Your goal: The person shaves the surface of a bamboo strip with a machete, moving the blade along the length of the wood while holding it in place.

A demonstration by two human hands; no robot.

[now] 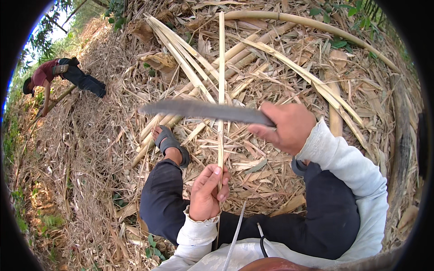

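My left hand (209, 189) is closed around the near part of a long, pale bamboo strip (221, 67), which points straight away from me. Gripped in my right hand (289, 126) is a machete (203, 111); its handle is hidden by the fingers. The dark blade, slightly blurred, lies crosswise over the middle of the strip with its tip to the left. Whether blade and strip touch, I cannot tell.
Split bamboo strips (181, 54) lie in a bundle beyond the blade, with more strips (312, 79) to the right. A curved bamboo pole (316, 23) arcs behind them. Dry leaves and shavings (257, 180) cover the ground. At far left another person (63, 74) bends over a pole.
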